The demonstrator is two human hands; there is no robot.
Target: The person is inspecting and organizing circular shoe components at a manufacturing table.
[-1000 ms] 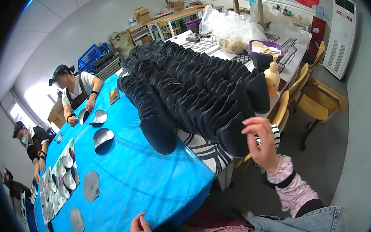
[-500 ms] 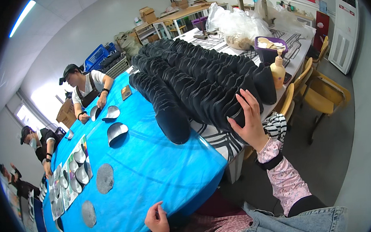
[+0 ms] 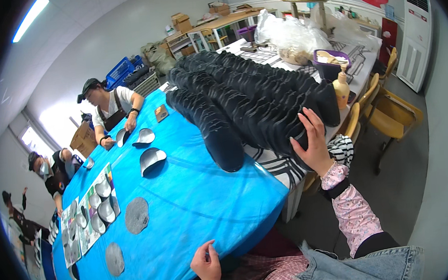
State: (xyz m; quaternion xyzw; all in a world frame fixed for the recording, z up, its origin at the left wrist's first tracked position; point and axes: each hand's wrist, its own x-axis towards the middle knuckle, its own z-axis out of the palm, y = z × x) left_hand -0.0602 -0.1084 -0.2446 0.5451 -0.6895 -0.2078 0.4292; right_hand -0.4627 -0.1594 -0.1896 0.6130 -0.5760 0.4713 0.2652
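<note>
Long rows of nested black curved pieces (image 3: 263, 100), rounded like cap brims, cover the near part of the white patterned table. My right hand (image 3: 314, 146) is at the near right end of these rows, fingers spread and thumb apart, touching the end pieces. No separate piece shows in its grasp. Over the front edge of the blue-covered table (image 3: 197, 205), my left hand (image 3: 206, 267) hangs with loosely bent fingers and thumb apart, nothing visible in it. Two flat grey ovals (image 3: 137, 215) lie on the blue cover to its left.
Curved black-and-silver pieces (image 3: 153, 159) lie on the blue cover, others on printed sheets (image 3: 85, 243). Co-workers (image 3: 113, 109) work along its far left side. A pump bottle (image 3: 341, 88), purple bin (image 3: 329, 71) and plastic bags (image 3: 289, 32) stand beyond the stacks. Yellow chairs (image 3: 393, 119) stand at right.
The whole view has shifted, so the tables and both hands appear farther right. My right hand stays at the end of the black rows. My left hand keeps nearly the same pose.
</note>
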